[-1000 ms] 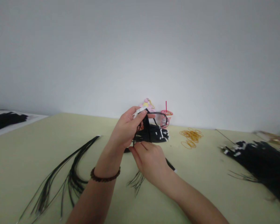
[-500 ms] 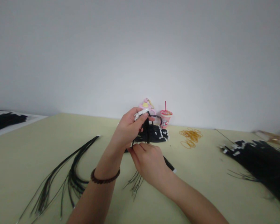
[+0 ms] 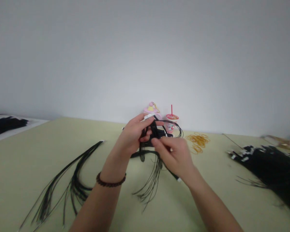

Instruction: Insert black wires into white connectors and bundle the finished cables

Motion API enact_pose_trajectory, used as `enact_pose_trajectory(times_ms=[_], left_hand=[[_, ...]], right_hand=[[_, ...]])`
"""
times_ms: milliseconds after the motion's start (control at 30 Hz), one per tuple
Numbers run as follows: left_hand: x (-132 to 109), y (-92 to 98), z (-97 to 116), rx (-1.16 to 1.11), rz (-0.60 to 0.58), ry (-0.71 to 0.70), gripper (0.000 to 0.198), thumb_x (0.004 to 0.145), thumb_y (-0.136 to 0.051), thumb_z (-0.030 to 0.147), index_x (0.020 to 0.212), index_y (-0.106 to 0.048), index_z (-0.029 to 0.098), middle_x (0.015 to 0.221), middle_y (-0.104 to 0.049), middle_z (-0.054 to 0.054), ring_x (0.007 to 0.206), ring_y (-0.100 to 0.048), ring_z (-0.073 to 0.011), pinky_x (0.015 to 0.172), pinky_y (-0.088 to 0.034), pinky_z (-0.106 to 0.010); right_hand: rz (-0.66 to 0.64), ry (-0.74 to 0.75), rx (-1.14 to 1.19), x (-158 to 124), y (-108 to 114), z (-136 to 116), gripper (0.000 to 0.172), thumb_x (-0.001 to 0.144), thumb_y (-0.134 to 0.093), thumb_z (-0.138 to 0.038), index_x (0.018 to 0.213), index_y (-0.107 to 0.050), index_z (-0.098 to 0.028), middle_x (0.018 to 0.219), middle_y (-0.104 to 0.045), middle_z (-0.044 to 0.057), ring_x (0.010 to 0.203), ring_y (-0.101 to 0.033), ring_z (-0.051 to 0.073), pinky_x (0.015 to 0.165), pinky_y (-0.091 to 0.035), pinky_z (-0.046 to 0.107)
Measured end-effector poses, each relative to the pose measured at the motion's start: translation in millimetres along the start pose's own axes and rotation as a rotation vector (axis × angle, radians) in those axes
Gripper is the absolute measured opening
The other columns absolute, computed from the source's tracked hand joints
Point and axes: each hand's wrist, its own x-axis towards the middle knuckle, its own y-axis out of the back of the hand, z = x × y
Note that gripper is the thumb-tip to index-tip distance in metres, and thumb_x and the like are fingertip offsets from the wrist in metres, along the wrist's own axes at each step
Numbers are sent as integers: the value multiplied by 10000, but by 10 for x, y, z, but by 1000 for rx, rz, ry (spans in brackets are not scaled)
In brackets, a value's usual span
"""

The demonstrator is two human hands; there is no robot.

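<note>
Left hand (image 3: 131, 135) clenched around a bundle of thin black cords (image 3: 152, 182), strands hanging nearward above the worktop (image 3: 232, 206). Right hand (image 3: 175, 156): fingers (image 3: 160, 143) against the bundle's right side, grip unclear.

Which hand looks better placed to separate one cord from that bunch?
Probably the right hand: its fingertips are right at the black cords, while the left hand is closed around the bunch and seems occupied holding it.
</note>
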Motion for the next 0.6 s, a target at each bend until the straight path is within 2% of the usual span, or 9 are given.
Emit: enact_pose_trajectory(times_ms=[67,100,133,200,233,367,500,600], left_hand=[[3,-13,-4,-27,-32,32,177,762,-699,254,835,-579,147,725,-701,-50,402,-377,-22,321,-202,-126],[5,-15,-7,-36,-43,45,168,762,-693,249,822,-574,147,700,-684,-38,398,-370,-22,318,-194,-126],[9,-11,-11,-40,-48,54,163,759,-690,245,811,-570,148,669,-663,-25,393,-361,-22,314,-185,-126],[17,10,-20,-28,-52,64,161,746,-695,240,801,-574,151,621,-620,-3,391,-357,-25,311,-172,-124],[21,27,-24,-13,-58,69,164,734,-705,238,800,-581,152,602,-597,7,394,-359,-26,313,-170,-122],[24,81,-39,71,-153,127,188,700,-746,255,810,-640,144,603,-580,5,405,-347,-15,331,-161,-119],[9,73,-55,117,-222,160,220,708,-750,298,848,-684,141,642,-610,-21,413,-318,-7,351,-154,-126],[5,58,-65,129,-241,154,222,710,-749,299,854,-679,145,674,-643,-37,413,-310,-7,356,-145,-131]], right_hand=[[267,-17,-76,45,102,89,276,904,-553,-288,655,-587,-175,576,-570,-12,539,-513,99,545,-386,229],[348,-18,-116,65,136,140,172,881,-581,-283,758,-625,-171,690,-636,22,641,-571,128,604,-429,248],[375,-20,-135,80,161,191,129,864,-603,-288,874,-647,-168,825,-681,58,743,-607,155,663,-461,273],[306,-40,-101,98,190,272,244,849,-629,-319,1040,-650,-169,1017,-701,99,851,-629,181,739,-491,318],[252,-56,-62,101,198,298,268,846,-636,-333,1059,-657,-171,1038,-707,99,854,-636,180,754,-498,328],[106,-127,140,92,187,327,219,848,-641,-328,991,-696,-172,897,-742,60,829,-661,161,794,-504,331],[-41,-280,545,93,160,342,262,839,-636,-327,1047,-642,-167,743,-719,20,684,-661,128,643,-512,269],[-109,-368,681,104,193,357,209,827,-641,-324,960,-650,-164,711,-672,0,569,-570,83,501,-425,206]])
